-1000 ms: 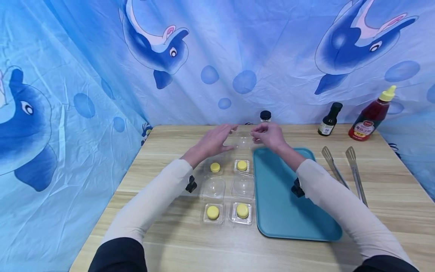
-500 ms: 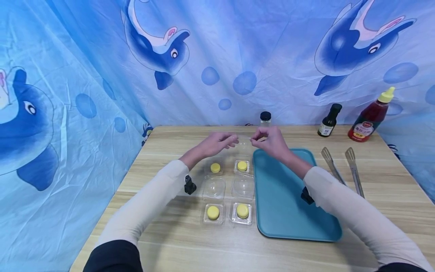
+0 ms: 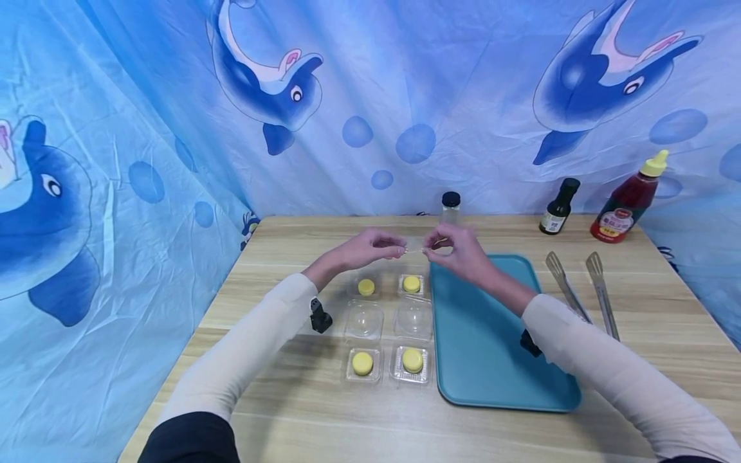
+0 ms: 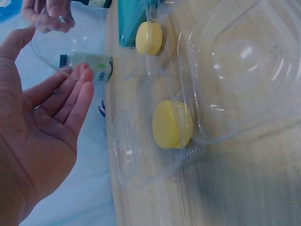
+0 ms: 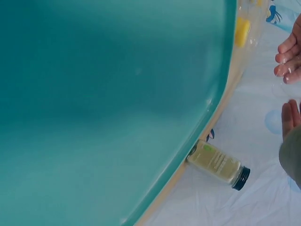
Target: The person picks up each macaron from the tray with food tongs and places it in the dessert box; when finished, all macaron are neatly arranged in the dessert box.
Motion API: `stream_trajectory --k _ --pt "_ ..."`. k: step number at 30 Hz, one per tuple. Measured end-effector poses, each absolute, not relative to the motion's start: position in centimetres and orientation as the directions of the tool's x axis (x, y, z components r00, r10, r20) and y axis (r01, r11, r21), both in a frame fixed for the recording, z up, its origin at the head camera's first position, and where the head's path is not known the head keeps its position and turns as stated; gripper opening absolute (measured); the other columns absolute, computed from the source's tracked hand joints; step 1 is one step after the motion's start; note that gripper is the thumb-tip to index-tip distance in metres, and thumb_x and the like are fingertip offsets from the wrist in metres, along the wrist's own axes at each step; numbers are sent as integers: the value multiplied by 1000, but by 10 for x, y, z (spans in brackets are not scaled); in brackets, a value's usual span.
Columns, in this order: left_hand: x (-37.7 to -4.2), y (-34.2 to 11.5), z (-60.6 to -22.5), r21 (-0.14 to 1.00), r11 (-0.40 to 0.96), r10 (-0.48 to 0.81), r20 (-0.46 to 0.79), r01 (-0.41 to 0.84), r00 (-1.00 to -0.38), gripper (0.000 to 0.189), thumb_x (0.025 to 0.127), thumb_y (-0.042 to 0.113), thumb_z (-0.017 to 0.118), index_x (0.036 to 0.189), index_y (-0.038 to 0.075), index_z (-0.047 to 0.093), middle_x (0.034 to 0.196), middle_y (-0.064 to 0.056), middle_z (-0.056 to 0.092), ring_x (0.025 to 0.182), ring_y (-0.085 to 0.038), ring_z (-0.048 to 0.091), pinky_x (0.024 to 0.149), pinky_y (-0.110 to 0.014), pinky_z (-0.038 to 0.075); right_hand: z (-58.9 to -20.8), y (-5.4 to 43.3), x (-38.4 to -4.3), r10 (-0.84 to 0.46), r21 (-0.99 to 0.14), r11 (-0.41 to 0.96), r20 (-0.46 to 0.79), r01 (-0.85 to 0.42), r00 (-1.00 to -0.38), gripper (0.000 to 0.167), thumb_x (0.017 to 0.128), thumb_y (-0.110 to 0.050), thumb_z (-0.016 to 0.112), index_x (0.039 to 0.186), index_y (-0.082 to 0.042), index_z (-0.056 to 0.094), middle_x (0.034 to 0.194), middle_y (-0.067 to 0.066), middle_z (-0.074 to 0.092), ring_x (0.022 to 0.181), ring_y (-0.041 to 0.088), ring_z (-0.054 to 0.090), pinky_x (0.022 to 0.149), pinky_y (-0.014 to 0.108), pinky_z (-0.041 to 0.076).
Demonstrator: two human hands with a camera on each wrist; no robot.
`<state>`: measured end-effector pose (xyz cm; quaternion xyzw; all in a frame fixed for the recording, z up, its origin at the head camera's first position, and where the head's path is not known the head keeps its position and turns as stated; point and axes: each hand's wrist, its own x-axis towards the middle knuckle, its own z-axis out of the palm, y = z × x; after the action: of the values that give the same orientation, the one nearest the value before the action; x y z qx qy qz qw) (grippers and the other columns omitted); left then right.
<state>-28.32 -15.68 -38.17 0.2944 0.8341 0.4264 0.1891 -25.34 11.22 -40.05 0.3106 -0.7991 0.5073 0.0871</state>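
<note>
My right hand [image 3: 458,252] pinches the edge of a clear plastic lid [image 3: 414,244], raised over the back of the table. On its left side my left hand [image 3: 370,247] meets the lid with fingers extended and thumb apart, as the left wrist view shows. Below them, a yellow macaron [image 3: 411,283] sits in the back right clear box; another macaron [image 4: 170,124] is in the back left box. Two more macarons [image 3: 362,363] [image 3: 413,360] lie in the front boxes, whose domed lids [image 3: 365,319] [image 3: 413,318] are folded open behind them. Fingers show at the right wrist view's edge.
A teal tray [image 3: 492,360] lies right of the boxes, under my right forearm. Metal tongs [image 3: 602,292] rest further right. Behind stand a black-capped seasoning bottle [image 5: 217,162], a small dark bottle [image 3: 559,207] and a red sauce bottle [image 3: 625,202], near the blue curtain.
My left hand first drew its fingers in, then came closer to the right hand at the clear lid. Both hands moved slightly toward me, and the lid now appears nearly edge-on.
</note>
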Motion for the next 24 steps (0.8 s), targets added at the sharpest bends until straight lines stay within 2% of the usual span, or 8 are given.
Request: stream_trajectory --k 4,8,11,15,19,24 --pt "-281 -159 -383 812 470 640 -44 345 -767 58 105 36 67 150 2 57 145 -9 65 131 -21 62 114 -36 49 -398 115 -253 -466 -811 338 297 -478 -833 41 92 -7 84 128 5 66 126 25 69 118 38 68 107 55 55" --pt "-278 -161 -384 829 434 639 -6 354 -769 62 102 31 73 152 0 54 147 -15 62 132 -23 61 114 -37 49 -398 119 -254 -512 -850 356 169 -387 -842 57 99 -19 79 145 5 57 145 24 61 134 39 59 115 55 47" --pt "-277 -162 -387 827 417 642 27 377 -767 68 99 31 77 154 0 51 151 -17 59 134 -24 59 116 -38 47 -399 121 -255 -530 -858 366 126 -360 -839 58 100 -22 77 147 6 56 146 24 61 136 39 58 116 56 46" --pt "-274 -162 -391 803 428 641 54 415 -766 76 94 35 82 156 5 50 153 -12 58 137 -24 56 120 -44 44 -402 121 -254 -516 -855 390 104 -341 -850 61 96 -24 83 145 3 60 143 21 64 134 38 60 116 58 46" --pt "-270 -162 -395 761 462 651 58 456 -757 80 91 36 86 157 9 50 154 -5 57 140 -24 53 121 -49 42 -408 120 -253 -511 -812 426 148 -399 -847 65 89 -20 89 143 3 62 141 21 66 132 39 61 113 57 48" --pt "-267 -161 -405 682 528 664 40 506 -747 80 91 30 87 158 9 49 156 -4 56 142 -23 53 120 -43 44 -416 117 -249 -545 -715 501 178 -488 -820 68 86 -21 91 142 6 62 141 22 66 131 42 62 110 55 52"
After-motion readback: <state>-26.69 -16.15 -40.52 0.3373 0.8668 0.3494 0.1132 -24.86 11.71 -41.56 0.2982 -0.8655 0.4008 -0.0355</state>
